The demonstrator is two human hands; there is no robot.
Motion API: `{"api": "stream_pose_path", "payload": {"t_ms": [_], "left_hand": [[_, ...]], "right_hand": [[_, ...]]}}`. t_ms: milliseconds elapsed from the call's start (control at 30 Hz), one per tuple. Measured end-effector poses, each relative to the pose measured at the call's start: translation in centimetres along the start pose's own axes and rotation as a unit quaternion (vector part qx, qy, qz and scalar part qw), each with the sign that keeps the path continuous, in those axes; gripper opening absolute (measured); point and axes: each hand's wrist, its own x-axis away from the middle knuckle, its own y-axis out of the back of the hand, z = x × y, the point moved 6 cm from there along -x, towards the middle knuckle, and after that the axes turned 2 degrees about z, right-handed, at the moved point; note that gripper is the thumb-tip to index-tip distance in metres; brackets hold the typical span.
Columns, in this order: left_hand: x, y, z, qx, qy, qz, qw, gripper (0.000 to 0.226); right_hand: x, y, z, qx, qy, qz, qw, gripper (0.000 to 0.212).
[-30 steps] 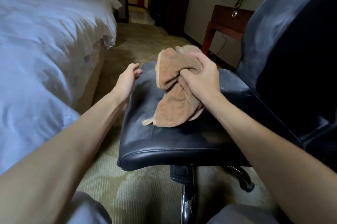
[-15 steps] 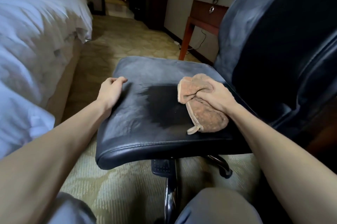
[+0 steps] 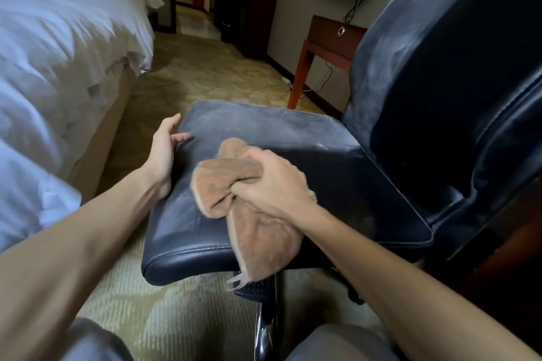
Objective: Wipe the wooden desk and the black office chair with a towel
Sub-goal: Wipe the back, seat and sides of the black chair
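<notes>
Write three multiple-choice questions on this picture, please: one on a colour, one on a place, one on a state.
1. What colour is the towel?
A) white B) blue C) light brown

2. Where is the left hand?
A) on the towel B) at the left edge of the chair seat C) in the air, touching nothing

3. In what state is the right hand?
A) gripping the towel B) open and flat C) hidden from view

Answers:
1 C: the cloth shows tan against the black leather.
2 B: its thumb lies on the seat's left edge.
3 A: its fingers are curled round the bunched cloth.
</notes>
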Motion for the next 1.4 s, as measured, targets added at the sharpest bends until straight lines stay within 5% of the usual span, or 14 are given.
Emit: {"api": "stream_pose_path", "payload": {"t_ms": [167,267,367,467,533,733,833,900,1033,1200,1300,1400], "left_hand": [[0.4,2.9,-0.5,0.111,0.057,0.095,0.988,0.090],[0.4,6.7,-0.6,0.114,0.075,0.043,0.990,0.087],[1.3,7.6,0.6,0.024,0.161,0.071,0.984,0.092],[2.8,6.0,1.2,-0.049,0.222,0.215,0.950,0.111],[3.1,6.1,1.1,-0.067,0.226,0.230,0.944,0.121],[4.4,5.8,0.8,-0.031,0.220,0.276,0.935,0.129],[4.7,7.2,0.8,-0.068,0.217,0.241,0.944,0.131],[4.6,8.2,0.8,-0.117,0.216,0.207,0.947,0.134],[4.5,8.3,-0.8,-0.132,0.169,0.189,0.958,0.113],[3.7,8.8,-1.3,-0.143,0.138,0.137,0.971,0.115],[4.0,7.2,-0.4,-0.137,0.157,0.182,0.961,0.123],[4.3,6.6,-0.5,-0.147,0.163,0.205,0.954,0.130]], "right_hand": [[-0.8,-3.1,6.1,0.001,0.106,0.111,0.988,0.050],[-1.5,-0.5,5.9,0.047,0.142,0.059,0.987,0.054],[-2.7,4.1,1.5,0.110,0.077,-0.052,0.990,0.060],[-3.7,4.9,-3.3,0.067,-0.027,-0.031,0.997,0.050],[-3.6,2.4,-3.7,0.059,-0.047,-0.002,0.997,0.049],[-1.6,-3.8,8.0,0.134,0.174,0.059,0.974,0.042],[2.8,-8.2,13.5,0.198,0.348,0.187,0.897,0.029],[3.3,-8.9,13.9,0.218,0.377,0.242,0.867,0.029],[-3.4,-4.5,12.3,0.292,0.348,0.094,0.886,0.043],[-4.1,-5.9,10.4,0.282,0.242,0.195,0.908,0.044],[1.2,-8.2,12.1,0.356,0.324,0.240,0.843,0.042],[8.0,-11.3,12.7,0.418,0.402,0.386,0.718,0.035]]}}
